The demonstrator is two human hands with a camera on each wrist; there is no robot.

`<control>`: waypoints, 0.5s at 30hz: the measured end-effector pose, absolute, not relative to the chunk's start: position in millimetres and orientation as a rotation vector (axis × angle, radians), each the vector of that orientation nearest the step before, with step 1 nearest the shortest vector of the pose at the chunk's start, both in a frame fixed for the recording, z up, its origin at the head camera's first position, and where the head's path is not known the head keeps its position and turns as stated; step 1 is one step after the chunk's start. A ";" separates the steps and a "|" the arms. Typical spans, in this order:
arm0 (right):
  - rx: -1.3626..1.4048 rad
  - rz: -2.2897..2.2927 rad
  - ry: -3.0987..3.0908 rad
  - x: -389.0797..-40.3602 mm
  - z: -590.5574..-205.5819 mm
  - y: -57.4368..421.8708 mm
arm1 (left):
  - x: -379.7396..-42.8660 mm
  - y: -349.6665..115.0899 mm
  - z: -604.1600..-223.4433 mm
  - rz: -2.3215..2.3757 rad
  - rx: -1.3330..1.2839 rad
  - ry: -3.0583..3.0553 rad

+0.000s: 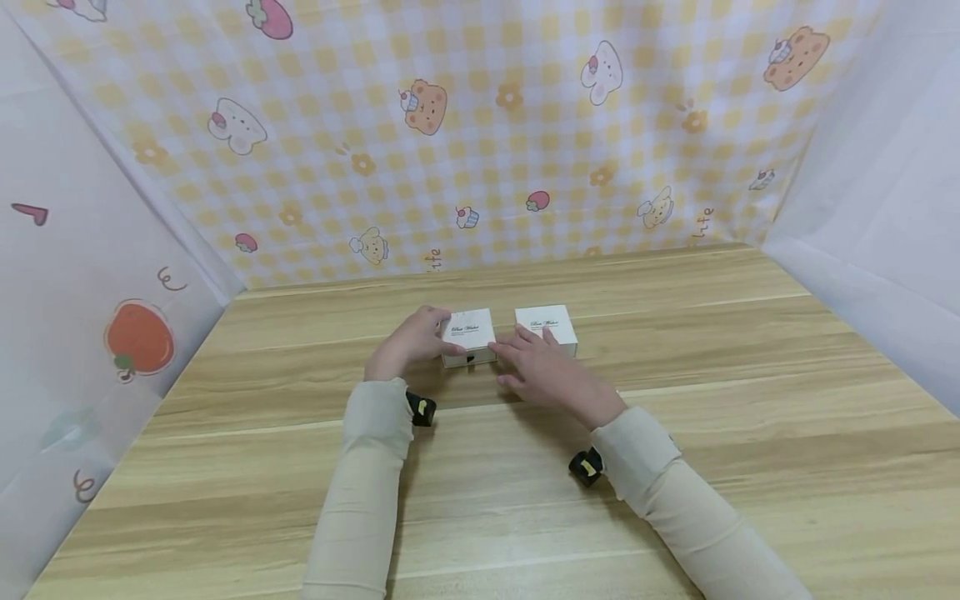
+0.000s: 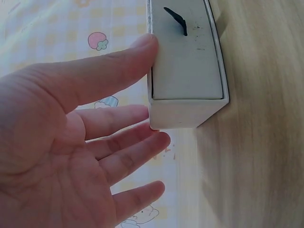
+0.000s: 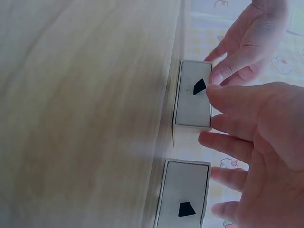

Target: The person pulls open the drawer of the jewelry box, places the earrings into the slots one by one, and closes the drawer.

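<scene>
White rectangular cardboard box (image 1: pixel 472 325), the left one of a pair, rests toward the far middle of the light wood-grain table (image 1: pixel 480 517). Dark script lettering on top; black tab (image 3: pixel 200 87) on the near face. A second white rectangular cardboard box (image 1: pixel 542 315) stands just to its right, a gap between them, with a similar dark tab (image 3: pixel 186 209) on its near face. Both near panels look seated in their frames.

Left hand (image 1: pixel 411 340): at the left end of the left box, thumb tip at the near top edge, fingers extended and loosely spread, not wrapped round it. Firmness of contact: cannot tell.

Right hand (image 1: pixel 551 371): spread wide, no hold on anything; thumb and forefinger by the right end of the left box, other fingers over or beside the right box. Contact there uncertain.

Step, as judged: light positioning of the left box. Any further shift would call for opposed pressure from both ends, with the right hand's outer fingers lifted so the neighbour is not nudged.
</scene>
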State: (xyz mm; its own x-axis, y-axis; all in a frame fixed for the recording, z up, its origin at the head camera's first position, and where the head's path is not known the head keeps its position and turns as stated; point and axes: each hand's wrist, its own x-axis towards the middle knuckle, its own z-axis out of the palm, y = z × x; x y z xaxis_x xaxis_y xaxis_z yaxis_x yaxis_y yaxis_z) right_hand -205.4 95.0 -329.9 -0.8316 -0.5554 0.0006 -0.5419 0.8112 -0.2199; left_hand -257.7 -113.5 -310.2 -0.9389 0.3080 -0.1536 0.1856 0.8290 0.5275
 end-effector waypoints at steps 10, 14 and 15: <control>-0.926 -0.319 2.917 -205.1 -325.4 98.0 | -250.9 -108.6 -305.7 0.723 0.323 2.786; -0.927 -0.312 2.897 -204.6 -322.2 98.2 | -245.9 -106.3 -303.2 0.666 0.317 2.811; -0.927 -0.308 2.890 -204.4 -321.3 98.3 | -244.5 -105.5 -302.4 0.648 0.319 2.821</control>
State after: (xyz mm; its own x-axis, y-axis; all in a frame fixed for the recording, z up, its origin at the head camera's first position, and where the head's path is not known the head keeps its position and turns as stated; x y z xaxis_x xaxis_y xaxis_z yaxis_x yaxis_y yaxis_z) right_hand -204.4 98.3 -321.3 -0.8115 -0.5838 -0.0246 -0.5655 0.7953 -0.2186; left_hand -244.5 -105.5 -302.4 -0.9501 0.2599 -0.1724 0.1587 0.8788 0.4501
